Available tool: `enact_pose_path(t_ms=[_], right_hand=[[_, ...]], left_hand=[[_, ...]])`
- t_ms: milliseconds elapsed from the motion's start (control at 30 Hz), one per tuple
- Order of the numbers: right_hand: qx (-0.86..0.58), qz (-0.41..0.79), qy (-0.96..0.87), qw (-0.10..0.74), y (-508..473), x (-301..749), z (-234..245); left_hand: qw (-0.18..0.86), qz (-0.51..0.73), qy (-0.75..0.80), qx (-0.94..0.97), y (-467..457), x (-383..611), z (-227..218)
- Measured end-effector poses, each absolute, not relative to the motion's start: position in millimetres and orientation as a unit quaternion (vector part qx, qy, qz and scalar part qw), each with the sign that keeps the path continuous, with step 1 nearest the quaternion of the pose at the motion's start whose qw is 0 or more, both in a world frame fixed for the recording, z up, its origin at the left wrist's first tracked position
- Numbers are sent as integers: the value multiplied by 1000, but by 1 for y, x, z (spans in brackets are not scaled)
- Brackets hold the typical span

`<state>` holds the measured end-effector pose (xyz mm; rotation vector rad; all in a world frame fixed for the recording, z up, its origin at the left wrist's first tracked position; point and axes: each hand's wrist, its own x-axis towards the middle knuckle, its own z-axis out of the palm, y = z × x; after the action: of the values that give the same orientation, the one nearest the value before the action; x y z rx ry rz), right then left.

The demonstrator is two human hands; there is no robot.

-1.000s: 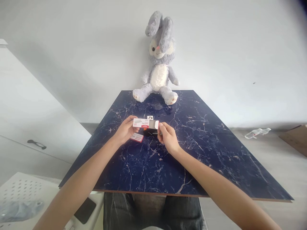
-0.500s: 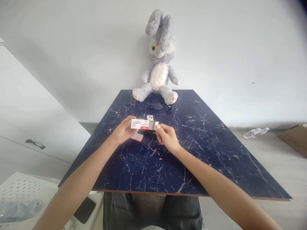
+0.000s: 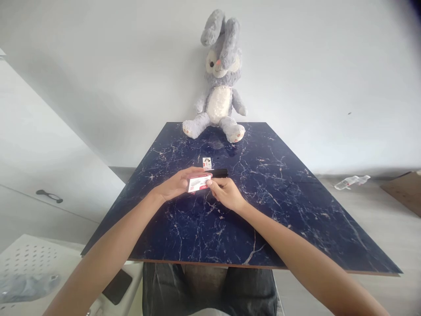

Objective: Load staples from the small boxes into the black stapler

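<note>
Ample counter (image 3: 217,237) lies left, right and below mid-frame, its edges well apart from the white-and-red box (image 3: 198,183) there. Left hand (image 3: 174,183) and right hand (image 3: 227,193) have fingers closed on its ends; its long axis runs left-right, rising slightly rightward.

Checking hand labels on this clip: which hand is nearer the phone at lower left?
Left. The left hand holds the small box over the table, beyond the phone and to its right; the right hand, at the box's right end, is farther to the right.
</note>
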<state>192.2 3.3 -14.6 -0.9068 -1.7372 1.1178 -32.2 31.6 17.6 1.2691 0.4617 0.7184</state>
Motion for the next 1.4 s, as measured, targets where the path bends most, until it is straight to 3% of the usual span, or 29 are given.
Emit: enact_pose_path(t_ms=[233,367,500,600,667,767,967,1400], right_hand=[[-360,358,-772,382,2,200,8],[-422,269,-749,434,15,234,25],[-539,194,-658,490,41,279,11],[-601,197,-659,407,60,300,-12],[-610,216,-686,332,66,304,-22],[-572,201,-741,289,65,301,-26],[-530,182,-762,325,57,290,-18],[-556,272,-734,279,42,260,-22]], left_hand=[[724,343,225,555,35,-35,10],[695,342,248,582,34,-31,11],[514,283,295,754,23,-17,13],[329,269,284,860,13,-4,13],[289,258,267,882,10,1,13],[311,265,275,870,13,1,13],[265,397,375,794,36,-18,9],[290,390,398,779,52,-33,-3]])
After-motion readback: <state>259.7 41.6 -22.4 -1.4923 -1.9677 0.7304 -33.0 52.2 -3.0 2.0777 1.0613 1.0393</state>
